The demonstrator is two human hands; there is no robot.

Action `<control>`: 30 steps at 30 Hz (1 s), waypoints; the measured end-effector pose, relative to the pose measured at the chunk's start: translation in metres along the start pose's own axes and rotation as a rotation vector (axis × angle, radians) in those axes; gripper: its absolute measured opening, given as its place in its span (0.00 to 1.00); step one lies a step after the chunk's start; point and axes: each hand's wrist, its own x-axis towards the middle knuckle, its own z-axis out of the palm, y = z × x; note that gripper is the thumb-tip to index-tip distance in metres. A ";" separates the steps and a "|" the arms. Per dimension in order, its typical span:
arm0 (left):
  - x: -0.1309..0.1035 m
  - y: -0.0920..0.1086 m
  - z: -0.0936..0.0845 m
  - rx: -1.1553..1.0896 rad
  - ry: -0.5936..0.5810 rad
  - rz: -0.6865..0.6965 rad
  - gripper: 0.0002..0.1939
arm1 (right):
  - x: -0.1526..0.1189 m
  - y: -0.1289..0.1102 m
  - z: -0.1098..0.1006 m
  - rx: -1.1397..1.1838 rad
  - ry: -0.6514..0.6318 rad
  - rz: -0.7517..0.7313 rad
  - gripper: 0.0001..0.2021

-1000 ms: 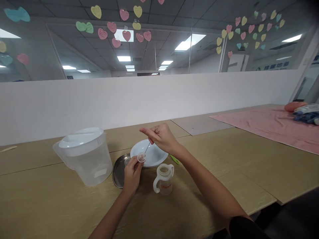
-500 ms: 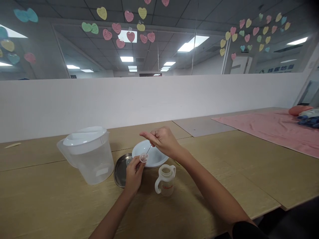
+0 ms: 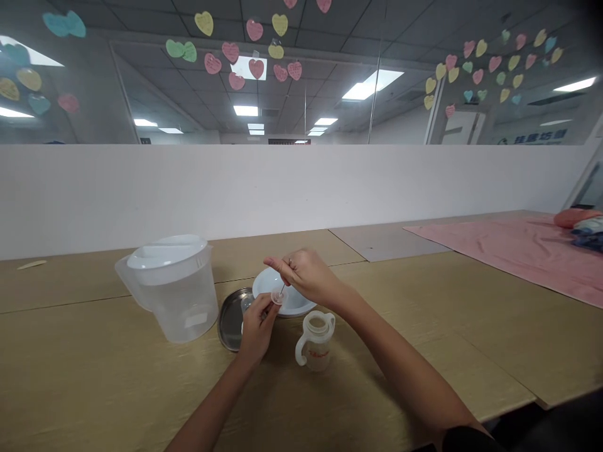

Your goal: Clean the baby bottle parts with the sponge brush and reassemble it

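My left hand (image 3: 258,323) pinches a small, round, clear plastic piece (image 3: 278,297) at its fingertips, over the edge of a metal tray (image 3: 230,326). Above it, my right hand (image 3: 301,271) has its fingers closed on a thin stick (image 3: 282,289) whose lower end reaches the clear piece. The right thumb points out to the left. Behind both hands sits a white bowl (image 3: 294,305), partly covered by them. A clear bottle with two white handles (image 3: 318,342) stands upright and open, just right of my left hand and below my right forearm.
A large clear pitcher with a white lid (image 3: 181,295) stands at the left. Farther off at the right lies a pink cloth (image 3: 509,248) with a bundle on it. A white wall (image 3: 301,188) rises behind the table (image 3: 117,376).
The view has shifted slightly. My right hand is a little lower and closer to the clear piece, and less of the thin stick shows between them.
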 end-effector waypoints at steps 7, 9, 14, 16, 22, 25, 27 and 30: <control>0.002 0.003 0.000 -0.037 0.004 -0.010 0.14 | 0.003 0.006 0.013 -0.054 -0.098 -0.023 0.28; 0.002 0.003 0.000 -0.060 0.018 -0.025 0.14 | 0.004 0.010 0.017 -0.097 -0.111 -0.046 0.26; 0.003 0.002 0.001 -0.128 0.021 -0.076 0.14 | 0.006 0.017 0.027 -0.127 -0.160 -0.071 0.21; 0.003 0.002 0.001 -0.134 0.017 -0.090 0.14 | 0.007 0.019 0.030 -0.116 -0.207 -0.091 0.20; 0.005 0.003 0.000 -0.103 0.016 -0.069 0.13 | 0.012 0.030 0.040 -0.121 -0.301 -0.168 0.22; 0.007 0.003 -0.002 -0.155 0.019 -0.102 0.12 | 0.012 0.032 0.038 -0.113 -0.302 -0.185 0.26; 0.008 0.003 -0.002 -0.181 0.005 -0.137 0.12 | 0.009 0.028 0.032 -0.071 -0.280 -0.184 0.28; 0.008 0.003 -0.002 -0.175 -0.013 -0.134 0.12 | 0.004 0.017 0.020 0.003 -0.237 -0.194 0.28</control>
